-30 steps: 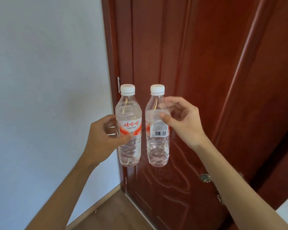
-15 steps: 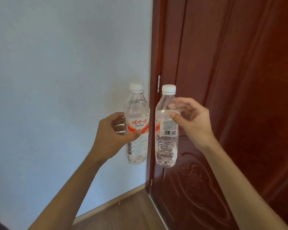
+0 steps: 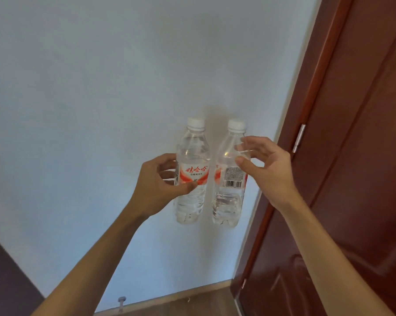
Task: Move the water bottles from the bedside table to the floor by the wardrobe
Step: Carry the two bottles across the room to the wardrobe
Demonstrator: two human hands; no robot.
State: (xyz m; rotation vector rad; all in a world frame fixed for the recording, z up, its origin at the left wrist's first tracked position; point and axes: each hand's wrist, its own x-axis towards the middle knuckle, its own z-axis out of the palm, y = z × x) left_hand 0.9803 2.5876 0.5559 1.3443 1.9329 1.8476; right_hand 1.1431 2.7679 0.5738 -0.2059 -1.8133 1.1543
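I hold two clear water bottles upright in the air, side by side, in front of a pale wall. My left hand (image 3: 158, 183) grips the left bottle (image 3: 192, 160) around its red and white label, thumb across the front. My right hand (image 3: 267, 169) pinches the right bottle (image 3: 226, 201) near its shoulder with thumb and fingers; its barcode faces me. Both bottles have white caps and hold water. A narrow gap separates them.
A dark red wooden door (image 3: 356, 156) with a metal hinge (image 3: 298, 137) fills the right side. Wooden floor (image 3: 192, 304) and a baseboard run along the bottom. A small door stopper (image 3: 121, 301) sits low on the wall. A dark surface (image 3: 5, 281) shows bottom left.
The view has swung left: the door slid toward the right edge and the pale wall now fills most of the frame. Both hands keep the bottles in the same hold.
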